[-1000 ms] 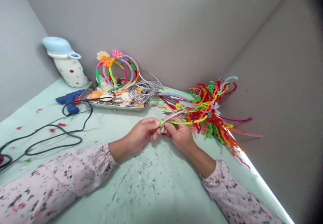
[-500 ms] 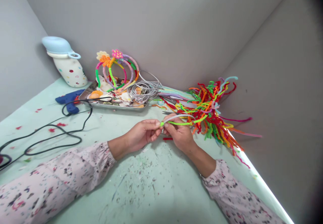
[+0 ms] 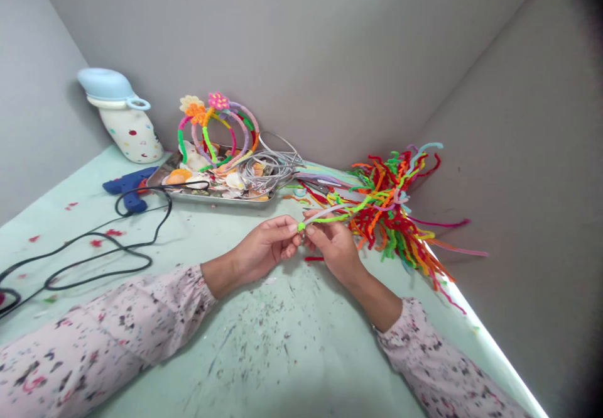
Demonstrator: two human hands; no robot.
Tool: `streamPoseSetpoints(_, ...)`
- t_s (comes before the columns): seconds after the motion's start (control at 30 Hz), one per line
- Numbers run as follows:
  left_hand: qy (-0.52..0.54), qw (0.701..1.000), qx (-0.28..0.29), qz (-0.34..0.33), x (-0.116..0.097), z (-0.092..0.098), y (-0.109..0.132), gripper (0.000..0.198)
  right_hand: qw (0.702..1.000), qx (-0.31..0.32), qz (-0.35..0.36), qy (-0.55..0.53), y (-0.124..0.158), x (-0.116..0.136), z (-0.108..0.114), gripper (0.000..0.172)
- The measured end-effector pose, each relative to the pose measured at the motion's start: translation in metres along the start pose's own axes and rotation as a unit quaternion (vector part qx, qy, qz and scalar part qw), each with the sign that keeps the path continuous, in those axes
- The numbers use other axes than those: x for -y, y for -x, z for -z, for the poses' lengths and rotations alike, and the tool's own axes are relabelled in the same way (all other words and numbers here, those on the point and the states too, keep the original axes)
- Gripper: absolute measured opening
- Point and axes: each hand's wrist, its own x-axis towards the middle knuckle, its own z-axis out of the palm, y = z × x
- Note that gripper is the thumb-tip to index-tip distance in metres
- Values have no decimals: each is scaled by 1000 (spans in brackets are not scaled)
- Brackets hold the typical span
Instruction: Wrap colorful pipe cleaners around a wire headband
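Note:
My left hand [image 3: 264, 249] pinches the near end of a lime-green pipe cleaner [image 3: 330, 217], thumb and fingers closed on its tip. Touching it from the right, my right hand [image 3: 332, 246] grips the same end together with a thin grey headband [image 3: 324, 212] that the green strand lies along. The two strands run up and to the right toward a tangled heap of coloured pipe cleaners [image 3: 394, 209] in the corner. A short red piece [image 3: 313, 259] lies on the table just under my right hand.
A metal tray [image 3: 213, 196] at the back holds shells, grey headbands [image 3: 271, 166] and wrapped colourful headbands [image 3: 217, 130]. A blue glue gun [image 3: 128, 187] with a black cable [image 3: 101, 242] lies left. A white spotted bottle [image 3: 123, 116] stands in the far left corner. Grey walls enclose the table.
The free end of the green pipe cleaner and headband has swung upward toward the heap. Both hands stay together at nearly the same spot, raised slightly.

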Motion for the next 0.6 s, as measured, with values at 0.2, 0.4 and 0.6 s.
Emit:
streamPoseSetpoints(0.2, -46, 996, -52, -50, 2, 1, -2, 12, 1000, -8, -4, -13, 0, 0, 2, 20)
streamPoseSetpoints(0.4, -115, 989, -68, -66, 6, 1, -3, 14, 1000, -3, 1, 17, 1, 5, -1, 18)
streamPoseSetpoints(0.6, -187, 976, -80, -80, 8, 3, -2, 18, 1000, -4, 0, 25, 0, 5, -2, 18)
